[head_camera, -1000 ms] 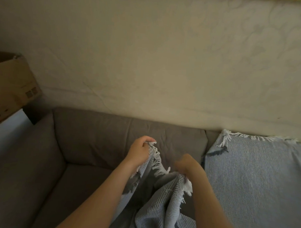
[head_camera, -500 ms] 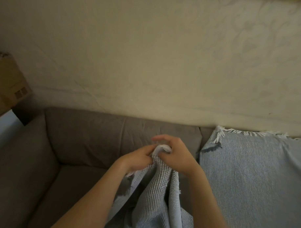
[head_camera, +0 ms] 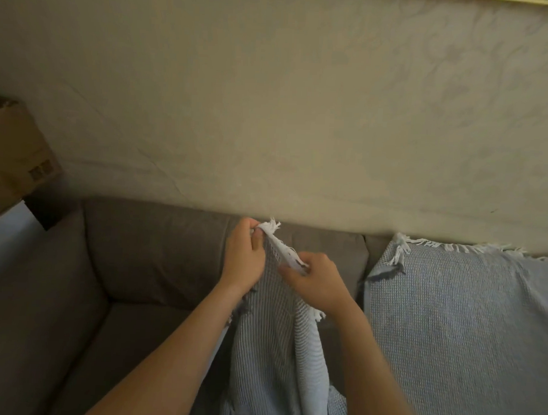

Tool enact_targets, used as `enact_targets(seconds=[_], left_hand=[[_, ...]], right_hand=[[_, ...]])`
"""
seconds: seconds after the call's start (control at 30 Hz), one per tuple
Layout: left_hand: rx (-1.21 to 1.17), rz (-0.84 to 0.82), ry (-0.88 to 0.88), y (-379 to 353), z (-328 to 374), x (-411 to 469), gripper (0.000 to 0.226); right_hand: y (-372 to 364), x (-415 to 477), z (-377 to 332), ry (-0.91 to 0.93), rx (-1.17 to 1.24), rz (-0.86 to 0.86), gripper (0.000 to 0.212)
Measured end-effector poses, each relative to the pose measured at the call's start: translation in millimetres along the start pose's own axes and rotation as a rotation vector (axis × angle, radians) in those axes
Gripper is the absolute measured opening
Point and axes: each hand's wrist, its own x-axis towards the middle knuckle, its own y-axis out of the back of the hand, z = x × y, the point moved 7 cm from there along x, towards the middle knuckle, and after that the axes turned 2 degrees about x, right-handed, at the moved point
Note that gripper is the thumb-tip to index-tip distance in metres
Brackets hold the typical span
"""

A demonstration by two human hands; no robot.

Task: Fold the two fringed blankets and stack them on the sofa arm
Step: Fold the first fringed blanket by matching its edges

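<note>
Pinched between both hands, the fringed top edge of the first blanket (head_camera: 274, 341) is held up in front of the sofa back (head_camera: 159, 250). The left hand (head_camera: 244, 256) is clenched on the corner, whose white fringe (head_camera: 270, 227) sticks up past the knuckles; the right hand (head_camera: 318, 280) grasps the same edge a little lower and to the right, so the held edge slants down from upper left to lower right. Only the head view is given, and it is dim, so whether one layer or two is caught in each grip cannot be told for sure.

From that edge the cloth hangs straight down between the forearms, long axis running vertically toward the bottom of the frame, fringe end uppermost. The second blanket (head_camera: 455, 322) lies spread flat over the sofa's right side, its fringe along the top of the backrest, not yet touched. The sofa arm (head_camera: 30, 292) at left carries nothing.

By appearances this is the start of folding the first blanket: the corners look to be brought together at the top. The next move likely calls for evening the two edges, then doubling the hanging length without letting the corners slip.
</note>
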Motion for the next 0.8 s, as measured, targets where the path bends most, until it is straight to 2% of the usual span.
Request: enact_targets(seconds=[0.1, 0.2, 0.3, 0.37, 0.47, 0.57, 0.67, 0.8], left_hand=[[-0.075, 0.104, 0.098, 14, -1, 17, 0.016], [-0.194, 0.208, 0.184, 27, -6, 40, 0.017], [-0.291, 0.268, 0.219, 35, -1, 61, 0.015], [-0.33, 0.276, 0.211, 38, 6, 74, 0.017], [-0.359, 0.278, 0.17, 41, 18, 91, 0.017], [-0.362, 0.277, 0.147, 44, 26, 106, 0.016], [-0.369, 0.282, 0.165, 49, 27, 120, 0.014], [-0.419, 0.299, 0.18, 59, 23, 140, 0.014]], right_hand=[[-1, 2, 11, -0.013, 0.044, -0.029, 0.044], [-7, 4, 17, -0.046, 0.004, -0.166, 0.05], [-20, 6, 33, -0.148, -0.133, -0.356, 0.042], [-26, 10, 39, -0.189, -0.18, -0.424, 0.036], [-21, 26, 26, -0.158, -0.099, -0.305, 0.044], [-15, 44, -9, -0.126, 0.269, -0.194, 0.038], [-3, 67, -41, -0.172, 0.635, -0.113, 0.021], [37, 105, -90, -0.073, 0.828, 0.125, 0.025]])
